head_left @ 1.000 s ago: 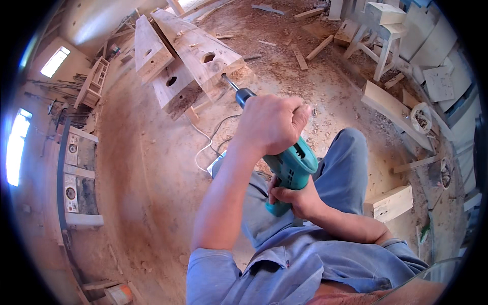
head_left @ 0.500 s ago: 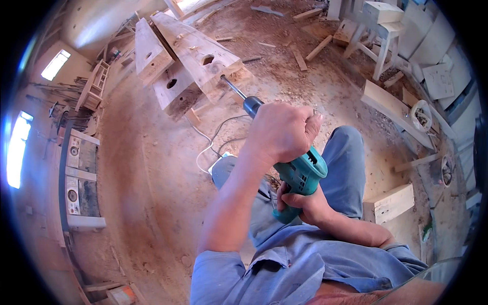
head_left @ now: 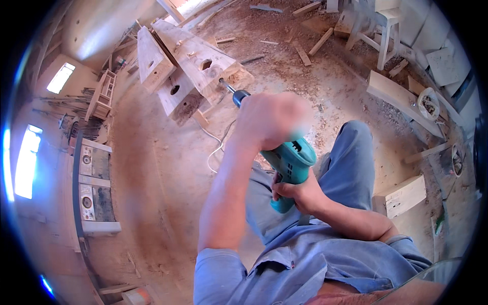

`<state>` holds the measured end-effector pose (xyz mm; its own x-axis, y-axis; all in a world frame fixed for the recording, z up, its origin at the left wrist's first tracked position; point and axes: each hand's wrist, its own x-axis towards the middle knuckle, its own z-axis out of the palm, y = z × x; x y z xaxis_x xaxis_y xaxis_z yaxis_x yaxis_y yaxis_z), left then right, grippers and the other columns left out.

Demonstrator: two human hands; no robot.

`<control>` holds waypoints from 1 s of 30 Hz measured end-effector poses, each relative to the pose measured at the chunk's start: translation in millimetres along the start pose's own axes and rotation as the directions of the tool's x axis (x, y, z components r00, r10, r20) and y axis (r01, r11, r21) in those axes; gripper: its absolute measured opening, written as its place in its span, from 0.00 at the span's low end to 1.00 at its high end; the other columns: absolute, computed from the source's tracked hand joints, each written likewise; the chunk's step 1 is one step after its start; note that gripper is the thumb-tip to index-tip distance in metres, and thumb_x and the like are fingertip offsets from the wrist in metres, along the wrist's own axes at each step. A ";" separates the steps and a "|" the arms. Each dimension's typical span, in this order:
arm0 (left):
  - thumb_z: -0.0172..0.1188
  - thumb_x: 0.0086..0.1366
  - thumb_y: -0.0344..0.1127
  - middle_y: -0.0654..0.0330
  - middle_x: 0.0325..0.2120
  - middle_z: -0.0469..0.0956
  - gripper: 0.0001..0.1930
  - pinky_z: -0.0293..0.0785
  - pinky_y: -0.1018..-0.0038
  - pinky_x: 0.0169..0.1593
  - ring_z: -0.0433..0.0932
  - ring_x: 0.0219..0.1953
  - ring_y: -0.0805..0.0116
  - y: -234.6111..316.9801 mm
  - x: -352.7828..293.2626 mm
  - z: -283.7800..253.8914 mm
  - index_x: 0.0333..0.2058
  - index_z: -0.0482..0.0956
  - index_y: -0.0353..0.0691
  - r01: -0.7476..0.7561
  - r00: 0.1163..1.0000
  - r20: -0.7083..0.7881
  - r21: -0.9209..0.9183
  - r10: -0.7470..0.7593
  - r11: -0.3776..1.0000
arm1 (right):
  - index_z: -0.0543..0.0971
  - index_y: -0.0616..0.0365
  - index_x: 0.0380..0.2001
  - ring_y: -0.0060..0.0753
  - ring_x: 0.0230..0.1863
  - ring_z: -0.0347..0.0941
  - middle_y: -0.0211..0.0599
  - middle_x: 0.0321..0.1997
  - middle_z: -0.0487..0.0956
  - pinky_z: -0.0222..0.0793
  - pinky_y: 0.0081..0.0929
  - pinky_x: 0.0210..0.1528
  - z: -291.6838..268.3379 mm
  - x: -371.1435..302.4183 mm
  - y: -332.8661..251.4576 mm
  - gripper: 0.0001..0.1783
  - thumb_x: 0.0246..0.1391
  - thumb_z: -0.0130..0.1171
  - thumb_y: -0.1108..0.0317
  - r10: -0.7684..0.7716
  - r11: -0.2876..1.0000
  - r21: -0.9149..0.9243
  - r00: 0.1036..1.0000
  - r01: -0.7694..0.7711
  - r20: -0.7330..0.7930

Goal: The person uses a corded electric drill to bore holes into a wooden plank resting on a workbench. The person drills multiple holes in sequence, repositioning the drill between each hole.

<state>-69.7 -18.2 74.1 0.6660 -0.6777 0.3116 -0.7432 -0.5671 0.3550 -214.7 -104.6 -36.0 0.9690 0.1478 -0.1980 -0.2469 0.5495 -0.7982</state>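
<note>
A teal power drill (head_left: 291,161) points up and away from me, toward a thick pale wooden beam (head_left: 188,48). Its bit (head_left: 229,87) is sunk in the beam's near end, below a larger hole in the upper face. My left hand (head_left: 267,118) is closed over the front of the drill, just behind the black chuck (head_left: 239,97); motion smears its knuckles. Around the rear handle wraps my right hand (head_left: 301,193), with the trigger hidden under its fingers. Beside the drilled beam lie other holed beams (head_left: 153,60).
A pale cable (head_left: 212,157) runs over the dusty floor by my knee. To the right are a wood block (head_left: 404,195), a long timber (head_left: 399,104) and a bucket of scraps (head_left: 428,104). A stool (head_left: 385,43) stands at far right; wood offcuts (head_left: 301,53) lie scattered.
Both hands and the drill have shifted forward and left toward the beam. Less of the bit shows between chuck and wood, so it sits deeper.
</note>
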 end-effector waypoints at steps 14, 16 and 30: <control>0.67 0.64 0.43 0.52 0.21 0.76 0.14 0.72 0.57 0.37 0.78 0.26 0.45 53.5 -31.8 43.6 0.25 0.78 0.39 -0.303 0.947 -0.129 -0.053 0.294 0.951 | 0.81 0.59 0.44 0.25 0.39 0.80 0.32 0.39 0.85 0.75 0.30 0.45 -69.8 -58.7 30.4 0.16 0.50 0.69 0.74 -0.186 0.966 -0.186 0.982 0.179 -0.016; 0.67 0.63 0.43 0.54 0.20 0.76 0.14 0.72 0.58 0.37 0.77 0.25 0.47 57.4 -33.7 50.2 0.25 0.77 0.39 -0.358 0.924 -0.170 -0.057 0.344 0.932 | 0.81 0.60 0.43 0.26 0.37 0.80 0.33 0.37 0.85 0.76 0.31 0.44 -80.4 -59.6 39.5 0.15 0.50 0.69 0.73 -0.204 0.949 -0.248 0.979 0.195 -0.009; 0.65 0.64 0.44 0.54 0.20 0.76 0.15 0.72 0.58 0.39 0.78 0.27 0.49 53.5 -31.4 62.1 0.25 0.77 0.40 -0.388 0.902 -0.236 -0.074 0.361 0.919 | 0.81 0.61 0.40 0.26 0.35 0.78 0.34 0.35 0.84 0.75 0.31 0.41 -90.3 -61.3 27.6 0.14 0.49 0.72 0.71 -0.267 0.884 -0.399 0.964 0.242 -0.008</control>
<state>-134.3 -56.3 28.6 0.3473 -0.7060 0.6172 -0.9363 -0.2238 0.2708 -280.0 -172.8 -97.2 0.9998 -0.0106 0.0181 0.0198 0.1933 -0.9809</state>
